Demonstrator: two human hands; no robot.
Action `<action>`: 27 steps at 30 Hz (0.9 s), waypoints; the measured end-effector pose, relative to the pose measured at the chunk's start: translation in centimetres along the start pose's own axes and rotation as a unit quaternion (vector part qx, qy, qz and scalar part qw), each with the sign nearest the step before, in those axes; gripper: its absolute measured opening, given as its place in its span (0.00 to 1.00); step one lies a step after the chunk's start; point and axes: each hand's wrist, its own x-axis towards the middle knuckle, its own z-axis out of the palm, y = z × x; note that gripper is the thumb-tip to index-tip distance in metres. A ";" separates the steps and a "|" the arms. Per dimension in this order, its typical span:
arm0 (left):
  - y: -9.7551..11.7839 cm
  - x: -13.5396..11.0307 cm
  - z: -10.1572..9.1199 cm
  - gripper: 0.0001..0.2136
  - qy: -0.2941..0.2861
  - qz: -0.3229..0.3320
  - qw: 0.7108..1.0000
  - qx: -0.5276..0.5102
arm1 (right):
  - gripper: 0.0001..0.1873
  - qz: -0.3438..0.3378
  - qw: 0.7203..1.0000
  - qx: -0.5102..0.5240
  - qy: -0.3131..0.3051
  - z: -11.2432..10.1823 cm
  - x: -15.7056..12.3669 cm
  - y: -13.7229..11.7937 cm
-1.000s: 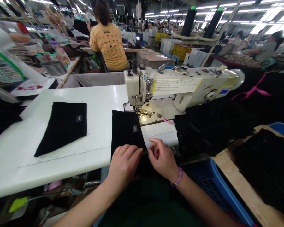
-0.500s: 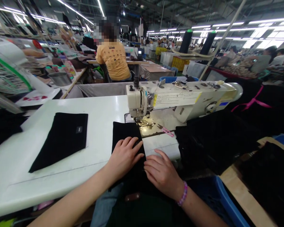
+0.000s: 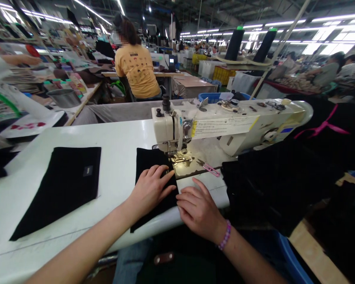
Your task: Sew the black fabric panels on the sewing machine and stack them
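A black fabric piece (image 3: 149, 159) lies on the white table (image 3: 118, 134), its far edge at the needle of the cream sewing machine (image 3: 225, 122). My left hand (image 3: 150, 187) lies flat on this piece with fingers spread, open. My right hand (image 3: 197, 207) rests beside it at the piece's right edge, fingers stretched forward on the table, open, with a bead bracelet on the wrist. A second black fabric piece (image 3: 59, 185) with a small label lies apart to the left.
Pink thread snips (image 3: 208, 169) lie on the machine bed. A heap of black fabric (image 3: 272, 181) fills the right side over a blue bin (image 3: 292, 260). A person in a yellow shirt (image 3: 137, 69) sits at a table ahead. A metal bowl (image 3: 63, 96) stands far left.
Both hands moved forward with the black piece, pushing it toward the machine's needle. The left hand now lies flat higher up on the piece; the right hand's pinch has loosened into stretched fingers.
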 end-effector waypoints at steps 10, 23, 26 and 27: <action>-0.8 0.1 0.2 0.14 0.013 0.019 0.999 -0.027 | 0.08 0.025 1.000 -0.014 0.000 0.9 2.7 1.9; -1.6 0.2 0.3 0.13 0.001 0.049 0.994 -0.100 | 0.05 0.047 0.995 -0.075 -0.035 1.9 5.7 4.0; -2.4 1.0 0.6 0.13 -0.003 0.050 0.994 -0.098 | 0.05 0.070 0.991 -0.100 -0.054 2.0 6.4 4.3; -2.7 1.3 0.6 0.13 -0.003 0.050 0.994 -0.096 | 0.05 0.075 0.990 -0.105 -0.058 2.1 6.7 4.4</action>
